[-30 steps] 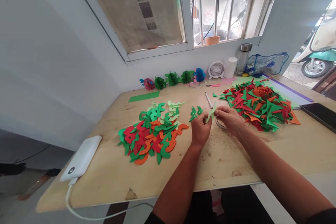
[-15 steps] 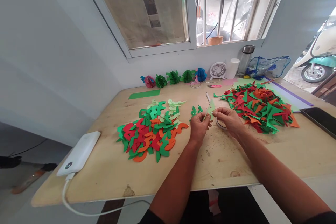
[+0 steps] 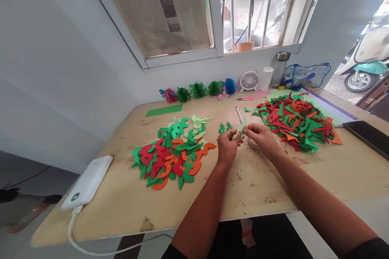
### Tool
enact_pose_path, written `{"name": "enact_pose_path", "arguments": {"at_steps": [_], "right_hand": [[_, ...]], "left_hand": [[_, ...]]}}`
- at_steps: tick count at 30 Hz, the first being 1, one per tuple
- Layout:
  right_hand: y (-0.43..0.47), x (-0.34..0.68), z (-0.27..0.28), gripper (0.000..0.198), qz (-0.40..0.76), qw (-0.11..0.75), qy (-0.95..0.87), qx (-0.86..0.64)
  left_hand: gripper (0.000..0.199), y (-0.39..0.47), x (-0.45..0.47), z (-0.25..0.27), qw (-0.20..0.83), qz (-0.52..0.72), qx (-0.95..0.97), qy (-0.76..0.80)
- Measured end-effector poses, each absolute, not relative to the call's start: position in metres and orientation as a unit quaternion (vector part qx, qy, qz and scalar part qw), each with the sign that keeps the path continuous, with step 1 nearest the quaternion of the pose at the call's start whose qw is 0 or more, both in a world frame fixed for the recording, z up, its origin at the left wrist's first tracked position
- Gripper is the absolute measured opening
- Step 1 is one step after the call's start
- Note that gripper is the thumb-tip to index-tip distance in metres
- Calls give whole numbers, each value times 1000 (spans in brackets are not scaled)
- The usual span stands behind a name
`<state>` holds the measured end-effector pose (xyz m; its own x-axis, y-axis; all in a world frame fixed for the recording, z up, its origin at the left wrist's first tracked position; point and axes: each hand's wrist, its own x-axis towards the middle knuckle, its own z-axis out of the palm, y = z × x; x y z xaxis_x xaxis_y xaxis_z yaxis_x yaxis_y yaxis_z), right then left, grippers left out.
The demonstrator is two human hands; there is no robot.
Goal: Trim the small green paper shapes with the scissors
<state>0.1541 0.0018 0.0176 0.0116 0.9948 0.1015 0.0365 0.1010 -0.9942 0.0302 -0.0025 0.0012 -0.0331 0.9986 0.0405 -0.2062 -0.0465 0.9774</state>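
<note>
Between my two hands, above the wooden table, is a small pale-green paper cut-out with a narrow upper end. My left hand pinches its lower left side, while the fingertips of my right hand grip it from the right. Part of the paper is hidden by my fingers. Just beyond my left hand lie small dark-green paper cut-outs. A white pen lies behind the paper. A pale ring-shaped object shows partly under my right hand; I cannot tell what it is.
Left of my hands spreads a pile of curved paper cut-outs. A heap of pointed paper scraps lies on the right, near a phone. Folded paper figures, a small fan and a glass bottle line the wall. A power bank sits at left.
The pale-green paper has turned slightly and looks narrower between my fingers. Both hands stay close together on it. The whole view has shifted a little.
</note>
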Motion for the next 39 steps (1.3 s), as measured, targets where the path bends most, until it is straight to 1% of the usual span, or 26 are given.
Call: {"name": "enact_pose_path", "arguments": {"at_steps": [8,16,22,27,39], "right_hand": [[3,154,14,27,436,519,-548,-490],[7,155,5,20,384,513,-587,-495],[4,155,10,18,339,505,-610,-508],[2,153,11,15,298,503,-623,-519],[1,150,9,13,267,516,-627,-519]], "left_hand": [[24,-4,30,3,542,569,441,434],[26,-5,30,7,537,569,447,433],[20,-6,30,8,539,571,441,435],[22,-5,30,6,532,578,436,439],[26,-6,29,4,530,580,429,445]]}}
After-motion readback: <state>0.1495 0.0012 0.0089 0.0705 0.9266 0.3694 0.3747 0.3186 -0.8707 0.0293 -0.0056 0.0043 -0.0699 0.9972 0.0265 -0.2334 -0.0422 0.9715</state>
